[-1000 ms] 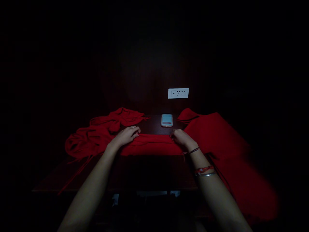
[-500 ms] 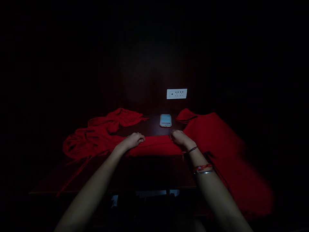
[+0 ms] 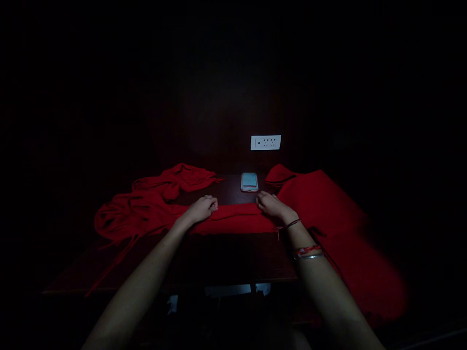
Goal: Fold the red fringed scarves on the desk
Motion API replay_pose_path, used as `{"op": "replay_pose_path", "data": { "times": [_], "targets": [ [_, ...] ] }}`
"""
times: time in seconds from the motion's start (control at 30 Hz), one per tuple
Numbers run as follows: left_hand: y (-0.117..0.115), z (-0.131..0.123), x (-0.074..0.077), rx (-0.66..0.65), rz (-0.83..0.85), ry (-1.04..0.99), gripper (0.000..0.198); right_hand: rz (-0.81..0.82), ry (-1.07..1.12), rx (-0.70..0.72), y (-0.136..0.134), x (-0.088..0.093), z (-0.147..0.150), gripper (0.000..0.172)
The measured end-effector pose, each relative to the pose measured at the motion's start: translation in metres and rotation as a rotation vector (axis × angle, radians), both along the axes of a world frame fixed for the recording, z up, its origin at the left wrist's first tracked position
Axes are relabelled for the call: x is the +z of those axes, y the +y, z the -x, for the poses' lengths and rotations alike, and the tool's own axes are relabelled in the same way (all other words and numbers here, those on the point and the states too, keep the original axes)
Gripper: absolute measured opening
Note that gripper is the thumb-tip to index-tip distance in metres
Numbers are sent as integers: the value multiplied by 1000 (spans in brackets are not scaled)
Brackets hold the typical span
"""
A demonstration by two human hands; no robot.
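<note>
A long red cloth (image 3: 233, 219) lies across a dark table (image 3: 226, 262), bunched at the left and draped off the right side. My left hand (image 3: 202, 208) rests on its folded middle band with the fingers curled over the far edge. My right hand (image 3: 270, 205) lies on the same band a little to the right, fingers bent down onto the fabric. A thread bracelet and bangles circle my right wrist. Whether either hand pinches the cloth or only presses it is hard to tell in the dim light.
A phone (image 3: 249, 182) with a lit screen lies on the table just beyond my hands. A white wall socket plate (image 3: 265, 142) sits above it. The room around is almost black. Pale things show under the table's front edge (image 3: 233, 290).
My left hand has slid right along the cloth band towards my right hand. The right hand has barely moved. The view has shifted slightly.
</note>
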State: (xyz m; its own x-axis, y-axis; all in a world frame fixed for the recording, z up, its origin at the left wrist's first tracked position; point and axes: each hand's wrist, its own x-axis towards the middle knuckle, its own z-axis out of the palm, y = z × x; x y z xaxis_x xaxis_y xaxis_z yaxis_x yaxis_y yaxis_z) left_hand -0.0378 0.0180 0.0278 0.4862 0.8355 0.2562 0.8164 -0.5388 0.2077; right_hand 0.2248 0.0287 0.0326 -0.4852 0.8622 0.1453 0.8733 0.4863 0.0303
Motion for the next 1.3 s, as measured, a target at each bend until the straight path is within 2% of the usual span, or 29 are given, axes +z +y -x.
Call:
{"op": "replay_pose_path", "data": {
  "times": [0.13, 0.2, 0.27, 0.37, 0.5, 0.63, 0.8, 0.97, 1.13, 1.3],
  "targets": [
    [12, 0, 23, 40, -65, -88, 11, -152, 67, -49, 7, 11, 1, 29],
    [23, 1, 33, 95, -27, -94, 11, -149, 34, -62, 15, 17, 3, 28],
    [36, 2, 36, 137, 31, -84, 12, -109, -5, -60, 26, 21, 5, 26],
    [55, 5, 26, 156, 71, -80, 12, -56, -35, -48, 44, 22, 10, 25],
    [71, 12, -4, 190, 95, -102, 12, -28, -47, -32, 62, 22, 14, 27],
    [80, 18, -21, 196, 88, -136, 12, 37, -89, 6, 74, 35, 4, 31],
    [85, 20, -22, 163, 107, -163, 16, 161, -202, -44, 80, 53, -29, 20],
    [85, 25, -22, 181, 122, -144, 17, 164, -249, -134, 83, 51, -58, 16],
    [80, 29, -25, 252, 76, -118, 15, 99, -258, -192, 78, 44, -70, 23],
    [72, 27, -19, 244, 34, -144, 33, 14, -262, -164, 65, 45, -64, 28]
  ]
}}
